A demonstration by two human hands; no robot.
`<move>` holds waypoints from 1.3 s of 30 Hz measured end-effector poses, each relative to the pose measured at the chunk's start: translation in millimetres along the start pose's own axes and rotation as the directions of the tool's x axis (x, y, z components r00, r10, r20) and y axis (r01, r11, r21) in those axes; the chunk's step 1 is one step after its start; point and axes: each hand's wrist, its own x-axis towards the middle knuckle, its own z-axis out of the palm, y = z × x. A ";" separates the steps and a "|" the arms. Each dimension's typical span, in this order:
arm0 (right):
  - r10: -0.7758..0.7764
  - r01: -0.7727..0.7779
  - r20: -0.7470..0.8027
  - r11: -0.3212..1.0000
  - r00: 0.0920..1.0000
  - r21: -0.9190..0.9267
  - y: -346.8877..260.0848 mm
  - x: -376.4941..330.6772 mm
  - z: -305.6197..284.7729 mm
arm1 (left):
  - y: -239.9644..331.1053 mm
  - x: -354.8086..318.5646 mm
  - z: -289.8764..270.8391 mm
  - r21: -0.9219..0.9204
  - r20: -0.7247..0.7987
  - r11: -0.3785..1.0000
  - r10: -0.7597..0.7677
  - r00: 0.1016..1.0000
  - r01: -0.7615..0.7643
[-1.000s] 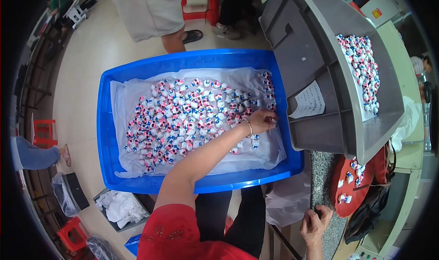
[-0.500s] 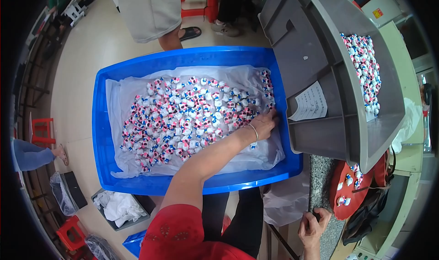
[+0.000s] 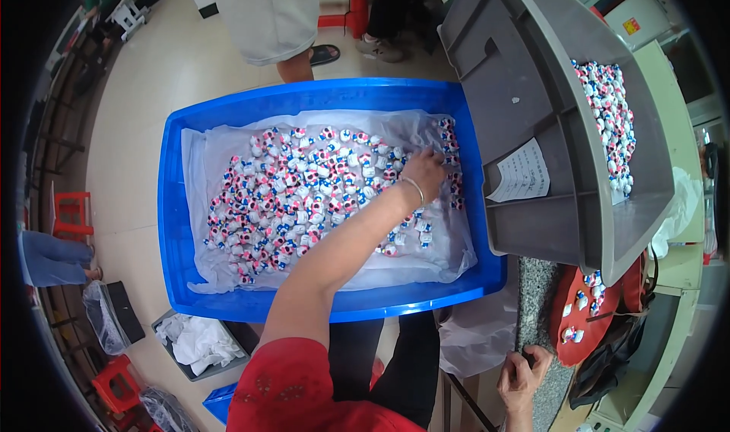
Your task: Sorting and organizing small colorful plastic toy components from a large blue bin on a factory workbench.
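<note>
My left hand (image 3: pixel 427 175) reaches across a blue bin (image 3: pixel 327 308), with a bangle on its wrist. Its bent fingers are pressed down at the bin's right side, beside a column of small figurines (image 3: pixel 455 192); what they hold, if anything, is hidden under the hand. A broad layer of the same white, pink and blue figurines (image 3: pixel 304 196) lies loosely on white lining paper (image 3: pixel 199 181) in the bin. At the lower right, my right hand (image 3: pixel 518 379) rests with curled fingers by the edge of a speckled stone counter (image 3: pixel 536 295), with nothing visible in it.
A tilted grey crate (image 3: pixel 532 90) stands right of the bin, figurines (image 3: pixel 608 120) piled inside. A red tray (image 3: pixel 570 348) with a few figurines lies on the counter. Another person's leg (image 3: pixel 296 67) is beyond the bin. Lower left are a box of white cloth-like material (image 3: pixel 199 344) and a red stool (image 3: pixel 118 382).
My left hand has moved up and slightly left along the bin's right side. More figurines of the right-hand column now show below it. My right hand stays in place.
</note>
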 end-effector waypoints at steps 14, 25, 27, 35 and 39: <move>-0.034 0.034 -0.021 0.999 0.999 0.002 3.5 0.2 -6.1 | 35.8 -15.8 36.2 -0.881 0.228 0.422 -0.016 0.973 0.214; -0.039 0.040 -0.028 0.999 0.999 0.022 10.4 4.2 -4.5 | 56.7 -24.0 76.5 -0.289 -0.301 0.923 0.163 0.940 -0.253; -0.035 0.036 -0.030 0.999 0.999 0.022 10.3 2.7 -2.7 | 56.5 -23.7 77.7 -0.254 -0.241 0.940 0.169 0.956 -0.230; -0.011 0.012 -0.025 1.000 1.000 0.027 15.6 4.0 -10.3 | 48.1 -20.1 12.6 -0.125 -0.026 0.988 0.085 0.996 -0.088; -0.004 0.005 -0.019 1.000 1.000 0.024 20.1 0.9 -15.1 | 38.4 -10.0 1.6 0.137 0.198 0.990 -0.022 0.980 -0.005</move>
